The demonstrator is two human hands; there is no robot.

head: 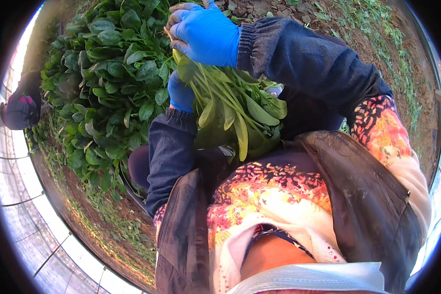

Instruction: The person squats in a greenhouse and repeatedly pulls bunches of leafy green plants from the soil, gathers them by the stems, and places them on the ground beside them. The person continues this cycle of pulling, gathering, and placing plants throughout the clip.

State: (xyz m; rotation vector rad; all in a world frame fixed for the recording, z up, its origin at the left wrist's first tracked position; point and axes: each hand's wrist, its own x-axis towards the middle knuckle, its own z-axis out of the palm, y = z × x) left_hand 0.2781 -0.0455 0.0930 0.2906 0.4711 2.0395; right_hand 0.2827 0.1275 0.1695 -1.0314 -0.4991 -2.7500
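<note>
A bunch of leafy greens that look like spinach [235,103] lies across my lap, its long stems pointing up and away from me. My right hand [205,35], in a blue glove with soiled fingertips, is closed around the root end of the stems. Lower down, my left hand [180,92], gloved in blue too, supports the bunch from its left side; the leaves hide most of those fingers. Yellowish leaves [241,136] hang among the green ones, toward my body.
Dense spinach-like plants [106,77] grow close on my left. Bare soil [297,13] and low weeds [393,44] lie ahead and to the right. At the far left is another person [22,108], beside a translucent greenhouse wall [36,220].
</note>
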